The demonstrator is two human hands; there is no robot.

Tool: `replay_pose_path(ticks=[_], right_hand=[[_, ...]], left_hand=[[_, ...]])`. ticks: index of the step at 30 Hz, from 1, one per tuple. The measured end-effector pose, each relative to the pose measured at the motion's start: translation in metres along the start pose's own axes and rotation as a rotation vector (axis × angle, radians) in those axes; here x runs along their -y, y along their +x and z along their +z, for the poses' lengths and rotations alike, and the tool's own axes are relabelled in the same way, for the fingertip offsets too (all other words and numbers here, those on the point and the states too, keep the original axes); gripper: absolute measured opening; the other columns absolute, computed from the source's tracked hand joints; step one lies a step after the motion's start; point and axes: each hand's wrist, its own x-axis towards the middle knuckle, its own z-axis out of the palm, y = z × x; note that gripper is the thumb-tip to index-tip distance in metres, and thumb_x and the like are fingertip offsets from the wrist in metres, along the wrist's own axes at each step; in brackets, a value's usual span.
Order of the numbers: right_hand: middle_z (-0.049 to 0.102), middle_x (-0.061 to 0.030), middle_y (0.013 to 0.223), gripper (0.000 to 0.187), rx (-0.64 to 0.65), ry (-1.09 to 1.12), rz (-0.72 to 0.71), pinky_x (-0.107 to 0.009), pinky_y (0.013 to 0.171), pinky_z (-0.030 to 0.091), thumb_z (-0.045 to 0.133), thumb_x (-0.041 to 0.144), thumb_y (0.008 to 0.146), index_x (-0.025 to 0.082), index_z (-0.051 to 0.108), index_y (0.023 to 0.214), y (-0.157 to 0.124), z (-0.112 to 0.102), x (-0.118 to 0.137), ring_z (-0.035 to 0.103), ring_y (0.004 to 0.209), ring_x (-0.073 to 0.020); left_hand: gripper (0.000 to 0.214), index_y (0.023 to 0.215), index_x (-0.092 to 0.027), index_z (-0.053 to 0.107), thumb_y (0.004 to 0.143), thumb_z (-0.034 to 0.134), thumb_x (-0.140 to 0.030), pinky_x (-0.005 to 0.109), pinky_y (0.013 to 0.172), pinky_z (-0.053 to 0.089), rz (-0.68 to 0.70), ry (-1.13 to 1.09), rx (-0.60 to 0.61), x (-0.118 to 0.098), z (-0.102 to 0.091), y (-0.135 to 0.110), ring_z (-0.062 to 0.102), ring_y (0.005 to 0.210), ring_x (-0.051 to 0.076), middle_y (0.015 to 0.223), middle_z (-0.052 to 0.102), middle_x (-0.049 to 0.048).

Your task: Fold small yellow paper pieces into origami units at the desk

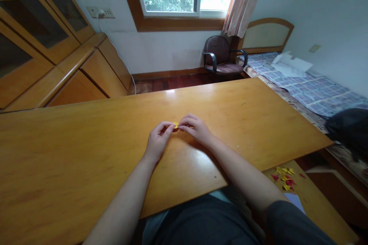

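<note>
A small piece of folded yellow paper is pinched between my two hands, just above the wooden table. My left hand grips its left side with thumb and fingers closed. On its right side, the thumb and fingertips of my right hand are closed on it too. Fingertips cover much of the paper, so its full shape is hidden.
Several small yellow and red folded paper pieces lie on a lower wooden surface at the right, near a pale paper sheet. Beyond the table stand an armchair, a bed and a cabinet.
</note>
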Motion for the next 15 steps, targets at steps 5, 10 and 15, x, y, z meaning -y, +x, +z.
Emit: replay_pose_path(ticks=[5, 10, 15], right_hand=[[0.062, -0.0051, 0.091, 0.012, 0.022, -0.022, -0.01, -0.028, 0.074, 0.052, 0.064, 0.027, 0.093, 0.019, 0.071, 0.09, -0.001, -0.0002, 0.0013, 0.061, 0.082, -0.015], [0.06, -0.0053, 0.093, 0.012, 0.026, -0.033, 0.015, -0.028, 0.074, 0.053, 0.064, 0.029, 0.092, 0.019, 0.072, 0.09, -0.0019, 0.0014, 0.0033, 0.061, 0.081, -0.0144], [0.059, -0.0055, 0.094, 0.013, 0.022, -0.052, 0.018, -0.028, 0.076, 0.053, 0.062, 0.029, 0.093, 0.019, 0.07, 0.09, -0.0009, 0.0023, 0.0039, 0.059, 0.085, -0.0154]], left_hand=[[0.027, 0.09, -0.018, 0.067, 0.079, 0.076, -0.04, 0.032, 0.079, 0.059, -0.048, -0.07, -0.055, 0.0027, 0.0024, 0.0018, 0.071, 0.079, 0.017, 0.086, 0.07, 0.0015], [0.031, 0.092, -0.017, 0.065, 0.077, 0.078, -0.041, 0.032, 0.078, 0.06, -0.056, -0.097, -0.065, 0.0005, 0.0041, 0.0028, 0.071, 0.077, 0.016, 0.085, 0.07, 0.0017], [0.03, 0.095, -0.017, 0.067, 0.078, 0.076, -0.041, 0.033, 0.08, 0.06, -0.054, -0.075, -0.046, 0.0002, 0.0032, 0.0026, 0.071, 0.078, 0.017, 0.089, 0.071, 0.0028]])
